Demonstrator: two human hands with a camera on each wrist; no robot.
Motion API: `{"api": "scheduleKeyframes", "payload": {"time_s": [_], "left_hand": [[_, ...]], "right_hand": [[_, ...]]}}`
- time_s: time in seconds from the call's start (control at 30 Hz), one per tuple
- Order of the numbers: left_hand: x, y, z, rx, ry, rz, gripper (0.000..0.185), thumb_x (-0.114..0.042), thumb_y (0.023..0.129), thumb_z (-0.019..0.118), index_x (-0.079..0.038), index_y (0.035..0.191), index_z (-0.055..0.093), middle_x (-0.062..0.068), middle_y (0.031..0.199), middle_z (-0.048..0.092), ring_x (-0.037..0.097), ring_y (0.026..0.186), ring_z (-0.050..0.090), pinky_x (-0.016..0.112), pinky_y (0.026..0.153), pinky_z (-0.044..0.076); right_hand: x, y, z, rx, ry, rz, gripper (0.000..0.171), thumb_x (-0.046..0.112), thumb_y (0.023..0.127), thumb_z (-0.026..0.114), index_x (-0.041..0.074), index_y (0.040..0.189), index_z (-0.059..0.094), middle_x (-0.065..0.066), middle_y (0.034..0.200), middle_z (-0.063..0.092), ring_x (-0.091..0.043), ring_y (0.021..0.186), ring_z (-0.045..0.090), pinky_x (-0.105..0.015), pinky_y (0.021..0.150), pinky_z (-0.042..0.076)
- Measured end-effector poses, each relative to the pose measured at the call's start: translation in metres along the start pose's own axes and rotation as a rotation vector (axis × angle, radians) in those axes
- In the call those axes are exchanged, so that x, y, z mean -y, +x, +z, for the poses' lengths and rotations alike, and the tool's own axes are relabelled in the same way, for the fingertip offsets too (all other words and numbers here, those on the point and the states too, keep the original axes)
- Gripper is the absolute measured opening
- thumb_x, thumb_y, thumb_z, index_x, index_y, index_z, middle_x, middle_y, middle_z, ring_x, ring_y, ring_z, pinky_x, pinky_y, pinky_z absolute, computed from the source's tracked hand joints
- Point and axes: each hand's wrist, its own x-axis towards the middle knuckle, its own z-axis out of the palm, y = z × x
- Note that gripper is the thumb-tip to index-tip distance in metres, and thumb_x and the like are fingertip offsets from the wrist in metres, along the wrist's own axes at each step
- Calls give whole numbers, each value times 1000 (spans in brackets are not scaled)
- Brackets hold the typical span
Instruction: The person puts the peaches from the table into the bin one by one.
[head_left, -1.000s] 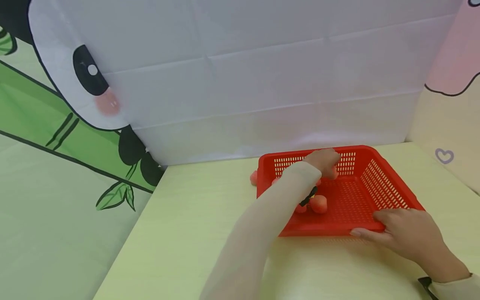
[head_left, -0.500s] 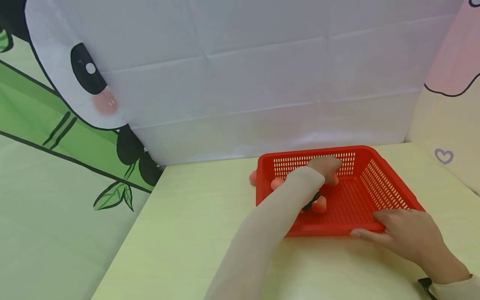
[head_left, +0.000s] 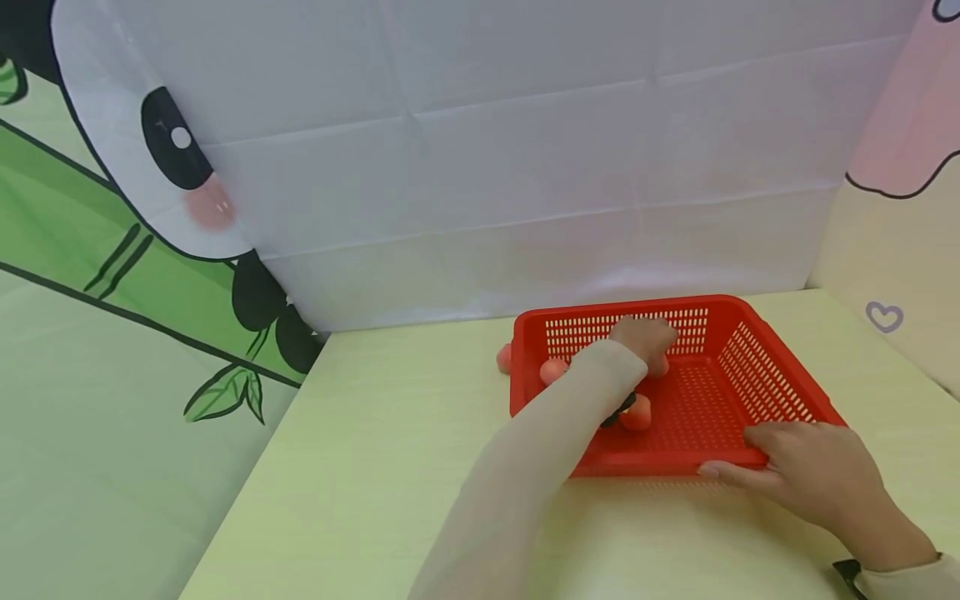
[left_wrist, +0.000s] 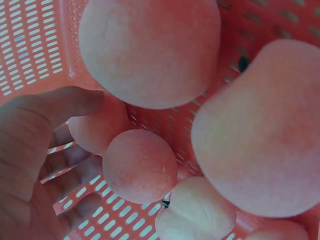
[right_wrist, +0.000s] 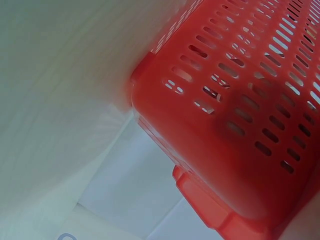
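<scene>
A red slotted plastic basket [head_left: 678, 467] stands on the table with several pinkish peaches inside. My left hand [head_left: 641, 335] reaches into its far part, palm and fingers mostly turned away in the head view. In the left wrist view, the left thumb and fingers hold a small peach [left_wrist: 102, 125], which touches another peach [left_wrist: 140, 166]. Larger in that view are two nearer peaches, one at the top [left_wrist: 150, 50] and one at the right [left_wrist: 260, 135]. My right hand [head_left: 813, 471] grips the basket's near right corner, thumb outside along the rim.
One more peach [head_left: 504, 358] lies on the pale table [head_left: 360, 467] outside the basket's left wall. A white cloth backdrop [head_left: 525, 167] with printed cartoon shapes rises behind the table, close to the basket's far side. My left sleeve [head_left: 525, 467] crosses over the basket's near left rim.
My left hand has dipped slightly lower inside the basket, and a peach near the left wall shows more plainly. The right hand keeps its grip on the corner.
</scene>
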Motion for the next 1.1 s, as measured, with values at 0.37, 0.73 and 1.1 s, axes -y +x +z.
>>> {"api": "scheduleKeyframes", "payload": {"time_s": [0.37, 0.73, 1.1], "left_hand": [[4, -20, -32, -123, 81, 37, 55, -48, 105, 64, -34, 156, 50, -13, 148, 54, 5, 124, 58, 27, 106, 46], [59, -110, -117, -462, 115, 52, 49, -45, 108, 55, -26, 153, 50, -8, 142, 53, 12, 124, 56, 33, 106, 42], [101, -200, -112, -769, -4, -48, 42, -36, 105, 63, -16, 142, 63, 3, 139, 62, 24, 123, 63, 43, 106, 48]], "right_hand": [[-1, -3, 3, -45, -6, -12, 59, 80, 79, 74, 28, 67, 51, 15, 57, 38, -5, 53, 35, -29, 51, 27], [-2, 0, 2, -51, 5, -19, 63, 80, 80, 73, 27, 64, 43, 15, 55, 33, -5, 52, 31, -29, 52, 26], [-2, 0, 4, -94, 16, -26, 66, 77, 79, 77, 27, 63, 37, 15, 55, 28, -3, 52, 26, -27, 54, 22]]}}
